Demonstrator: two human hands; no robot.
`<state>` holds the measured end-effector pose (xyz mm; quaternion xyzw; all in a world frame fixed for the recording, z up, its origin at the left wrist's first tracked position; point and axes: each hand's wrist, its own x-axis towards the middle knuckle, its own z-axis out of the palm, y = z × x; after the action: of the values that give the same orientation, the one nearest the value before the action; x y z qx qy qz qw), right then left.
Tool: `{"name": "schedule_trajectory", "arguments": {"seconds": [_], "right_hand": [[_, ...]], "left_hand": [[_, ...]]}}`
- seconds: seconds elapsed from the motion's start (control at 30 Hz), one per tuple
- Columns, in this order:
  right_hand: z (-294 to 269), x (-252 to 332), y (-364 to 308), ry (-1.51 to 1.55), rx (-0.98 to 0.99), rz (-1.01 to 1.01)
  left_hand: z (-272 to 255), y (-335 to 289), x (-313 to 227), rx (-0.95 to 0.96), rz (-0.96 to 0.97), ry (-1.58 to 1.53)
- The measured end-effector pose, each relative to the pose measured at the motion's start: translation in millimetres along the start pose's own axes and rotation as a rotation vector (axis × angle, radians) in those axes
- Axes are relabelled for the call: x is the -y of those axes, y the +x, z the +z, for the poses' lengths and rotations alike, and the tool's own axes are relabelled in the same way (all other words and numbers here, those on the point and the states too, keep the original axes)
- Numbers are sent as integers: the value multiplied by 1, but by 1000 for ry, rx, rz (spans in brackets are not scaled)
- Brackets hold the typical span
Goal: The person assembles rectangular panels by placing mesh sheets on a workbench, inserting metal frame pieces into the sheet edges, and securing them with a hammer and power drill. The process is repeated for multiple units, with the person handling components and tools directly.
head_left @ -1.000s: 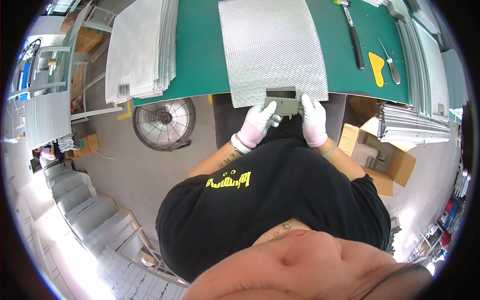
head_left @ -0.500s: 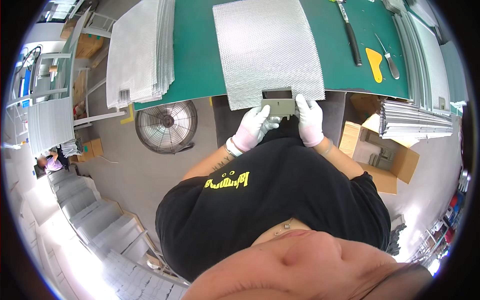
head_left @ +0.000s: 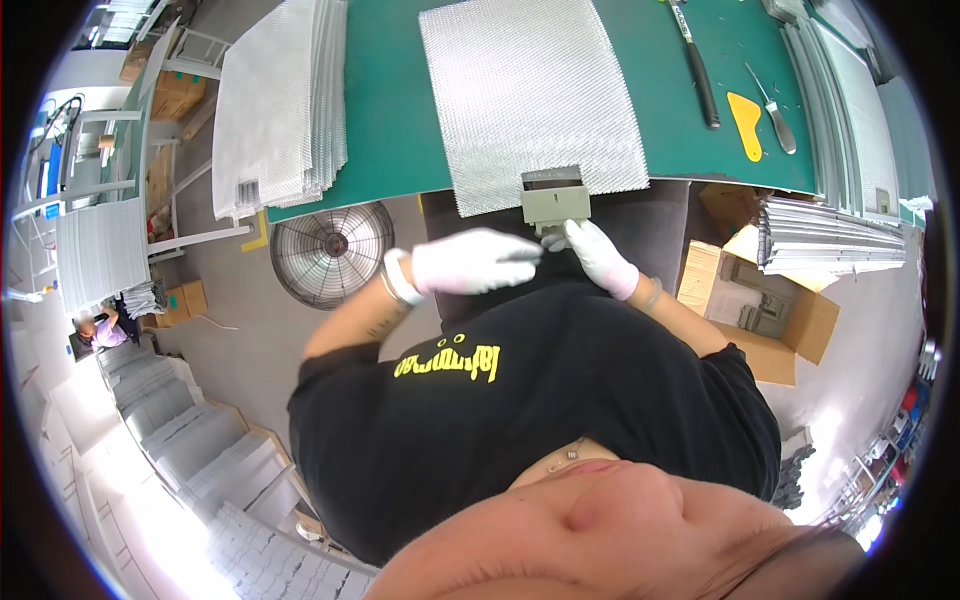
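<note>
A silver metal mesh sheet [head_left: 530,95] lies on the green table, its near end jutting past the front edge. At the notch in that end sits a grey-beige rectangular plastic piece [head_left: 557,205]. My right hand [head_left: 603,260], in a white glove, has its thumb and fingers closed at the near underside of this piece; the fingertips are partly hidden. Just left of it, my gloved left hand [head_left: 475,262] is off the piece, fingers stretched out and holding nothing.
A stack of mesh sheets [head_left: 280,110] stands at the table's left. On the right lie a black-handled tool [head_left: 703,85], a yellow scraper [head_left: 744,125] and a screwdriver [head_left: 780,125]. Below are a floor fan [head_left: 335,250] and an open carton [head_left: 755,350] holding grey parts.
My left hand has let go of the plastic piece and swung left, its fingers straightening. The right hand has slid down to the piece's near underside. The sheet has shifted slightly.
</note>
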<state>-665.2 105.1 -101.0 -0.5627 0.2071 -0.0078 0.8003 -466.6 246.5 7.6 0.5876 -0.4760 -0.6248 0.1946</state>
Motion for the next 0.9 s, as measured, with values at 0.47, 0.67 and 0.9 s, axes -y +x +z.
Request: {"name": "schedule_trajectory", "arguments": {"seconds": [0.47,0.67,0.9], "right_hand": [[-20,7,-24,116,-527,-156],[-1,3,-6,292,-784,-403],[-18,3,-4,121,-651,-436]], "left_hand": [[-17,120,-40,-739,410,1128],[-3,118,-41,-774,329,1074],[3,120,-38,-811,270,1093]]}}
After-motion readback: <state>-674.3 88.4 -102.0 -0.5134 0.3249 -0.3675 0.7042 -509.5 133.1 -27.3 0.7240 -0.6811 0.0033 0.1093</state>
